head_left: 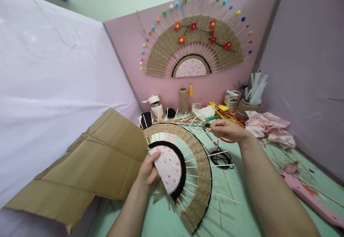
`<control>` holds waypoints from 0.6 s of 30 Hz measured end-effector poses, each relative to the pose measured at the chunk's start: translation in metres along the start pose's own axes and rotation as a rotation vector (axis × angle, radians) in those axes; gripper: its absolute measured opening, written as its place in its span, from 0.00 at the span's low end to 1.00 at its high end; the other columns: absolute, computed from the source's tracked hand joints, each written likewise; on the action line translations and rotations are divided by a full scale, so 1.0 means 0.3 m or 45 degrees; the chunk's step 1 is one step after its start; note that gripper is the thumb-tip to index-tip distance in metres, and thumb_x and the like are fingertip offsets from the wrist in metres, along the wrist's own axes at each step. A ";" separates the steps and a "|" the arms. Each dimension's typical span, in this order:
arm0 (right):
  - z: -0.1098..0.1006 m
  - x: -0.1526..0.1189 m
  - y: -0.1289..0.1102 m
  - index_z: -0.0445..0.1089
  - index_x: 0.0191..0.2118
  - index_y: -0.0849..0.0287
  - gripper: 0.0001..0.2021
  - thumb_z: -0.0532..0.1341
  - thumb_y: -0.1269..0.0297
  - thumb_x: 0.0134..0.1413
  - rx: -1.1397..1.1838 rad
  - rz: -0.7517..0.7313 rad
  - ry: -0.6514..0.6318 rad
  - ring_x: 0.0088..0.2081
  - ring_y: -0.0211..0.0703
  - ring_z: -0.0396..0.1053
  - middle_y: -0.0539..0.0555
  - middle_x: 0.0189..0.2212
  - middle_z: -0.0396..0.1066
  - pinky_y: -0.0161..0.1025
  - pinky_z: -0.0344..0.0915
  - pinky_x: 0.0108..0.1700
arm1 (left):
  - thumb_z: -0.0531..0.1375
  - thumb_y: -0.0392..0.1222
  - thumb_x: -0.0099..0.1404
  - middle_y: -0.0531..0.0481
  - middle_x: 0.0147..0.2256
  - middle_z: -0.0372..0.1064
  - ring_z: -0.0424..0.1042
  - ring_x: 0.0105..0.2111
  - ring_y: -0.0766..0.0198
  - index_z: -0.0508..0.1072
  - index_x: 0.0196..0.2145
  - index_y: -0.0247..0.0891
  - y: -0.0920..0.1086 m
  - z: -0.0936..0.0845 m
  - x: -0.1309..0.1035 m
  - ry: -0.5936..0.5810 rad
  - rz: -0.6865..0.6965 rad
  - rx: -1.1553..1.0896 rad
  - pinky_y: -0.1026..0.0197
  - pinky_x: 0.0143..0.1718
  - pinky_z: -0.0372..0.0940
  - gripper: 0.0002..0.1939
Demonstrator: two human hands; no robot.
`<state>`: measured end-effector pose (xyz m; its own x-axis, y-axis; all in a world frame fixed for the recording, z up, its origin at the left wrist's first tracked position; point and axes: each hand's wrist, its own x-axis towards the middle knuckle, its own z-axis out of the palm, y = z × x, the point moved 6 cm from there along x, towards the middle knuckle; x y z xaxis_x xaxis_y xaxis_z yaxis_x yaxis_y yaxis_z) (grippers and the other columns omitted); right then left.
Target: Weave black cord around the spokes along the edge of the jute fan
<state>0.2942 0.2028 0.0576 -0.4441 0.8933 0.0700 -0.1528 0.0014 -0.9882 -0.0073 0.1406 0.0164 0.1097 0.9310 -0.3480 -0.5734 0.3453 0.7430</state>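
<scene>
My left hand (148,168) grips a half-round woven fan (202,161) by its pink-spotted centre panel (172,169), thumb on the front face. Black trim curves around that panel. Thin wooden sticks radiate through the tan woven band, and a black line follows the band's outer edge. At the fan's upper right, my right hand (228,129) is closed in a pinch near the stick tips. Thin black cord (221,159) lies coiled on the table just below, and a strand leads up to those fingers. The exact pinch point is small and partly hidden.
A finished fan (158,56) with red flowers and pompoms hangs on the pink back panel. Folded cardboard (107,154) leans at left. Behind stand a white bottle (157,110), a twine spool (184,101) and tubs (249,108). A pink glue gun (309,197) and crumpled paper (271,126) lie right.
</scene>
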 end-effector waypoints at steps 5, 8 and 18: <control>-0.008 -0.008 -0.015 0.72 0.30 0.63 0.12 0.65 0.57 0.44 0.005 -0.022 0.025 0.18 0.29 0.42 0.43 0.14 0.48 0.34 0.37 0.22 | 0.61 0.30 0.53 0.43 0.34 0.76 0.75 0.37 0.53 0.71 0.38 0.32 0.000 0.009 -0.007 0.016 0.008 -0.012 0.51 0.48 0.65 0.13; -0.007 -0.011 -0.026 0.71 0.31 0.64 0.12 0.65 0.58 0.46 0.001 -0.031 0.037 0.18 0.29 0.42 0.43 0.15 0.47 0.34 0.38 0.22 | 0.61 0.29 0.53 0.44 0.32 0.76 0.76 0.34 0.55 0.71 0.38 0.32 0.001 0.014 -0.008 0.016 0.007 0.000 0.52 0.47 0.66 0.12; -0.030 -0.010 -0.046 0.71 0.34 0.64 0.11 0.63 0.59 0.48 0.063 -0.119 0.182 0.18 0.29 0.43 0.43 0.16 0.47 0.33 0.39 0.22 | 0.61 0.28 0.53 0.45 0.33 0.76 0.76 0.31 0.59 0.70 0.40 0.32 -0.010 0.024 -0.014 0.033 -0.025 -0.003 0.56 0.43 0.68 0.15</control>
<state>0.3056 0.2042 0.0699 -0.2966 0.9450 0.1376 -0.2324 0.0683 -0.9702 -0.0003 0.1367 0.0198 0.1001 0.9208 -0.3770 -0.5730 0.3631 0.7347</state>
